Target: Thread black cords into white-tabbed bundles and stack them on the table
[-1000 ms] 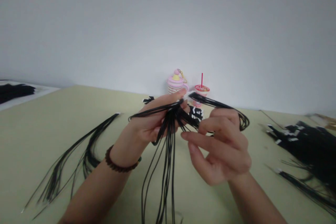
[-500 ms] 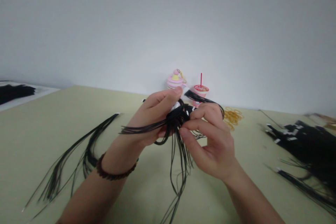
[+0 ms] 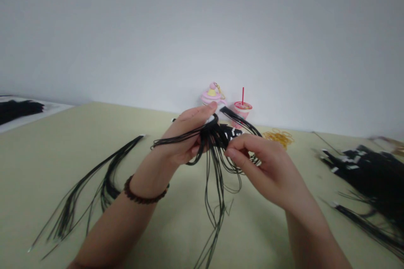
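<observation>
My left hand (image 3: 184, 136) is closed round a bundle of thin black cables (image 3: 211, 134), raised above the table. Its thumb points up beside a white piece on the bundle. Loose ends hang below and some strands stick out to the left across the wrist. A flat black end curves off to the right behind my right hand (image 3: 261, 162). The thumb and forefinger of that hand are pinched together at the right side of the bundle, on black strands. Exactly which strands they grip is partly hidden.
Another black cable bunch (image 3: 109, 168) lies on the table at left. A pile of black cables with white ends (image 3: 366, 168) is at right. Yellow rubber bands (image 3: 279, 137), a pink cupcake-like trinket (image 3: 211, 94) and a pink cup with straw (image 3: 242, 111) are at the back.
My right hand has moved slightly right and down from the bundle's middle, its fingers still pinched. The strands have spread apart, with more loops showing at right. My left hand keeps its hold.
</observation>
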A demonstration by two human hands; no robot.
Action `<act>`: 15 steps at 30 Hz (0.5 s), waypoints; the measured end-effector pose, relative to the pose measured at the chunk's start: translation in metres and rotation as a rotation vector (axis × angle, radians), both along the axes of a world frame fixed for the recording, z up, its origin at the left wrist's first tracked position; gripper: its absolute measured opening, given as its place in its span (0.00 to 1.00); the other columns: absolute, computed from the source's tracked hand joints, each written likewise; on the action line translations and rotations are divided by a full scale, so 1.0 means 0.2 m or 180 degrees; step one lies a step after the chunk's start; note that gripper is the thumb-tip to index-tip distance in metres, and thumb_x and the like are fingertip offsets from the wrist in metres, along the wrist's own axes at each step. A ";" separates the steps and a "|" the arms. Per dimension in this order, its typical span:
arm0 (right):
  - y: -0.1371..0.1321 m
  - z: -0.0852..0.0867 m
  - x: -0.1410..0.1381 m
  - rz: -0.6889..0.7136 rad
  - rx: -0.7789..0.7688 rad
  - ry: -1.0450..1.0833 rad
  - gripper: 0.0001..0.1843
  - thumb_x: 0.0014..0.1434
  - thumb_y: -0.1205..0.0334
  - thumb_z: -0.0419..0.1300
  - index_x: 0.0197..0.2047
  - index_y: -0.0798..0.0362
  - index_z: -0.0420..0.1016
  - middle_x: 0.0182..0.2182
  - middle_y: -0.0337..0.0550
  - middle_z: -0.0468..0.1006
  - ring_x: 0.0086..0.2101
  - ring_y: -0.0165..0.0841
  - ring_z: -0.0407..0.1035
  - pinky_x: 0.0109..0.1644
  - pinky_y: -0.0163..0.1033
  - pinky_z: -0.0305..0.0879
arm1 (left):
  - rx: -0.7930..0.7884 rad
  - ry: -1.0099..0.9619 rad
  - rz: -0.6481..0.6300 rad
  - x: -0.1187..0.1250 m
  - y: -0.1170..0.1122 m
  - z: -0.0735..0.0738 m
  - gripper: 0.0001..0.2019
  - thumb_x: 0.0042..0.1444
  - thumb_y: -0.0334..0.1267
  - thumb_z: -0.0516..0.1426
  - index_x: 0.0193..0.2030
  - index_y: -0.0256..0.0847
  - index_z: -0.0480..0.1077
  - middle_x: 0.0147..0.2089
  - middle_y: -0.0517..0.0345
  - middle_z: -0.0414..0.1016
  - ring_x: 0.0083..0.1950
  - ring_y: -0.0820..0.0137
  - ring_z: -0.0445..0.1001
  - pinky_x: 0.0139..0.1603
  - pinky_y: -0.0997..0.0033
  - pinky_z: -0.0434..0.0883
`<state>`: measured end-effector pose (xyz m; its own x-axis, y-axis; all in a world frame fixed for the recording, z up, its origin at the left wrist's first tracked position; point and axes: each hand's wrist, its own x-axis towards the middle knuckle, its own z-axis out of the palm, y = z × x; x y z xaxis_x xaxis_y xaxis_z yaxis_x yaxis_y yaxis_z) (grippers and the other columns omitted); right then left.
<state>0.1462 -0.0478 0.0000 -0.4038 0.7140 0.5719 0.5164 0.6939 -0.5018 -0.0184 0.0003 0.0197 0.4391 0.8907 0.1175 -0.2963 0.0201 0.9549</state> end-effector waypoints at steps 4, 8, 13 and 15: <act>0.00 0.01 0.02 -0.0002 -0.0077 -0.0014 0.08 0.62 0.65 0.54 0.30 0.55 0.67 0.26 0.34 0.70 0.28 0.22 0.62 0.31 0.30 0.57 | -0.0088 -0.0027 0.0004 0.00 0.02 -0.01 0.16 0.60 0.43 0.49 0.23 0.38 0.61 0.12 0.68 0.58 0.08 0.84 0.51 0.05 0.87 0.50; 0.00 0.00 0.02 -0.0035 -0.0400 0.0089 0.07 0.61 0.64 0.54 0.31 0.54 0.68 0.24 0.34 0.70 0.25 0.23 0.62 0.28 0.30 0.56 | 0.0009 0.0043 -0.0080 -0.01 0.04 -0.03 0.16 0.57 0.46 0.53 0.25 0.37 0.65 0.12 0.68 0.60 0.08 0.83 0.52 0.05 0.87 0.51; -0.07 0.03 0.09 0.0752 -0.1271 0.0985 0.10 0.60 0.67 0.55 0.46 0.48 0.67 0.20 0.31 0.70 0.19 0.22 0.60 0.19 0.28 0.52 | 0.0035 0.0076 -0.0024 0.00 0.03 -0.03 0.17 0.58 0.45 0.51 0.26 0.36 0.68 0.12 0.67 0.60 0.07 0.83 0.53 0.04 0.87 0.50; -0.11 0.05 0.18 0.1104 -0.1343 0.1393 0.03 0.60 0.62 0.56 0.38 0.47 0.71 0.15 0.29 0.66 0.13 0.20 0.54 0.16 0.29 0.47 | -0.0011 0.0045 0.0083 0.00 0.03 -0.02 0.17 0.60 0.44 0.50 0.25 0.36 0.67 0.12 0.66 0.61 0.07 0.83 0.54 0.05 0.87 0.51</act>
